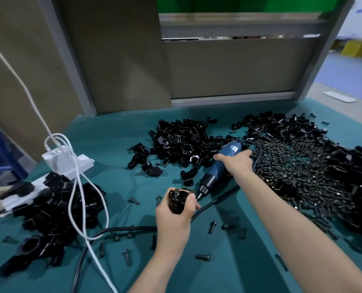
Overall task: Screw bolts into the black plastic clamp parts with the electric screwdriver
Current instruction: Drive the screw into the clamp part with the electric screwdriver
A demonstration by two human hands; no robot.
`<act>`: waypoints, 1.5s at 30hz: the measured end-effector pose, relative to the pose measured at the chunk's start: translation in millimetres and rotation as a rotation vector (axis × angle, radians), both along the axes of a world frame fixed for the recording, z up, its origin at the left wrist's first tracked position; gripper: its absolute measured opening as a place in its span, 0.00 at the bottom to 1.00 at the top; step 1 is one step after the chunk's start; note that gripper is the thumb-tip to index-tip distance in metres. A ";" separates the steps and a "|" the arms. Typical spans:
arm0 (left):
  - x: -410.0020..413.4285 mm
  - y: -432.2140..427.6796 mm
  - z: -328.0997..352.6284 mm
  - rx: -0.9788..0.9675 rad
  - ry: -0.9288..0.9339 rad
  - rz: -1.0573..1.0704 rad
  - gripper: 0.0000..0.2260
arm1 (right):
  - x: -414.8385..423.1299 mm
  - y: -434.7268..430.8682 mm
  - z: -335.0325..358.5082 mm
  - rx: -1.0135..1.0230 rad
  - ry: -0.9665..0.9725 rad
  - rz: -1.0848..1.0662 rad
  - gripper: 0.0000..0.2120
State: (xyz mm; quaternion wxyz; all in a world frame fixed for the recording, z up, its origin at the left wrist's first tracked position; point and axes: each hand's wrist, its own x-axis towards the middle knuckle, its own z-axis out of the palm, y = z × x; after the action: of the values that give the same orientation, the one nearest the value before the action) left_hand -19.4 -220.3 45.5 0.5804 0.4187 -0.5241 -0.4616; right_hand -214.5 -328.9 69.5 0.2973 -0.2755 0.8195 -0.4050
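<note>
Your left hand (173, 216) curls round a clamp (177, 200) just above the teal desk (116, 144). Your right hand (238, 160) wraps the screwdriver (215, 172), its tip at the clamp. A heap of bolts (298, 172) lies to the right, and beige panels (228, 66) stand behind.

Clamp part (176, 199): mostly wrapped by the left hand (172, 220), shape unclear.
Screwdriver (221, 166) bit: tip hidden at the clamp part; contact cannot be told.
Right pile (359, 187): cut by the frame edge.
Power strip (11, 205): partly buried under clamp parts.
</note>
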 end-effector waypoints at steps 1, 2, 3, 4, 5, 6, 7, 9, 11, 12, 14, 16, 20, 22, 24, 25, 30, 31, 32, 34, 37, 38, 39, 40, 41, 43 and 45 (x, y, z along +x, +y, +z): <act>1.2 0.1 0.1 0.017 0.009 -0.003 0.17 | -3.3 -1.3 -1.4 -0.060 -0.106 -0.051 0.38; 2.4 0.2 0.4 0.032 0.016 -0.004 0.18 | -8.2 -1.6 -2.5 -0.147 -0.220 -0.110 0.30; 3.7 0.6 0.6 0.046 0.018 -0.001 0.17 | -13.8 -2.0 -4.3 -0.222 -0.301 -0.173 0.22; 4.3 1.0 0.7 0.056 0.014 0.002 0.17 | -19.0 -1.7 -5.6 -0.257 -0.317 -0.222 0.15; 4.6 1.4 0.4 0.063 0.006 0.005 0.16 | -22.3 -1.0 -5.9 -0.248 -0.291 -0.234 0.14; 4.5 1.9 -0.2 0.067 -0.007 0.008 0.15 | -23.3 -0.9 -6.4 -0.215 -0.262 -0.202 0.18; 4.3 2.4 -0.8 0.069 -0.022 0.012 0.14 | -21.5 -1.6 -5.9 -0.157 -0.221 -0.131 0.25; 3.6 2.7 -1.6 0.055 -0.054 0.021 0.13 | -11.5 -3.5 -2.4 0.025 -0.059 0.054 0.37; 2.2 3.0 -1.9 0.043 -0.062 0.026 0.13 | -0.1 -6.4 0.8 0.144 0.075 0.137 0.43; 1.7 3.5 -1.6 0.041 -0.061 0.029 0.13 | 4.7 -7.3 2.4 0.157 0.089 0.127 0.43; 1.1 4.8 -0.5 0.035 -0.060 0.035 0.13 | 9.6 -7.5 4.4 0.139 0.077 0.075 0.40; 1.7 6.2 0.0 0.034 -0.070 0.036 0.14 | 7.4 -6.9 1.1 0.106 0.009 0.024 0.36; 3.9 7.3 -0.2 0.075 -0.079 0.016 0.18 | -7.1 4.0 -5.5 -0.157 -0.299 -0.134 0.28; 3.5 7.8 1.5 0.099 -0.080 0.015 0.17 | -14.7 10.7 -8.7 -0.336 -0.476 -0.196 0.29; 2.7 7.7 2.4 0.105 -0.085 0.023 0.15 | -17.6 16.9 -11.3 -0.512 -0.594 -0.266 0.24; 2.4 7.8 2.8 0.110 -0.093 0.021 0.15 | -16.8 20.6 -11.8 -0.597 -0.632 -0.311 0.21; 3.3 5.5 1.7 0.129 -0.149 0.011 0.16 | -20.9 35.7 6.0 -0.995 -0.962 -0.487 0.13; 3.2 4.9 2.1 0.132 -0.158 0.004 0.16 | -24.7 37.8 12.1 -1.063 -1.010 -0.454 0.09; 2.5 4.7 2.7 0.135 -0.164 -0.005 0.16 | -28.7 39.2 16.5 -1.108 -1.038 -0.406 0.06; 0.2 4.9 3.5 0.135 -0.168 -0.012 0.16 | -33.8 40.7 20.5 -1.133 -1.041 -0.302 0.06; -2.3 4.9 5.3 0.140 -0.180 -0.006 0.11 | -33.8 40.3 19.4 -1.107 -1.089 -0.151 0.09; -2.3 4.5 4.4 0.139 -0.187 0.001 0.12 | -32.3 40.4 19.1 -1.109 -1.120 -0.107 0.07; -2.0 3.8 3.3 0.135 -0.195 0.009 0.13 | -30.1 40.7 19.3 -1.119 -1.148 -0.075 0.05; -1.6 3.3 2.5 0.132 -0.202 0.015 0.14 | -27.9 41.7 19.8 -1.136 -1.174 -0.054 0.03; -1.4 2.9 1.9 0.133 -0.206 0.017 0.16 | -25.9 42.9 20.3 -1.165 -1.193 -0.033 0.05; -1.2 2.5 2.4 0.134 -0.209 0.012 0.16 | -23.0 45.3 22.7 -1.207 -1.202 0.020 0.11; -1.1 2.3 3.8 0.141 -0.199 0.004 0.15 | -21.4 46.1 25.1 -1.198 -1.201 0.084 0.11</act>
State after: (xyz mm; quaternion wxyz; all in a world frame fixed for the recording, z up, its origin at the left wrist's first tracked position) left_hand -20.5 -218.1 49.3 0.4955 0.5032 -0.5444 -0.4526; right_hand -235.9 -282.8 94.7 0.5005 -0.1549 0.1586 -0.8368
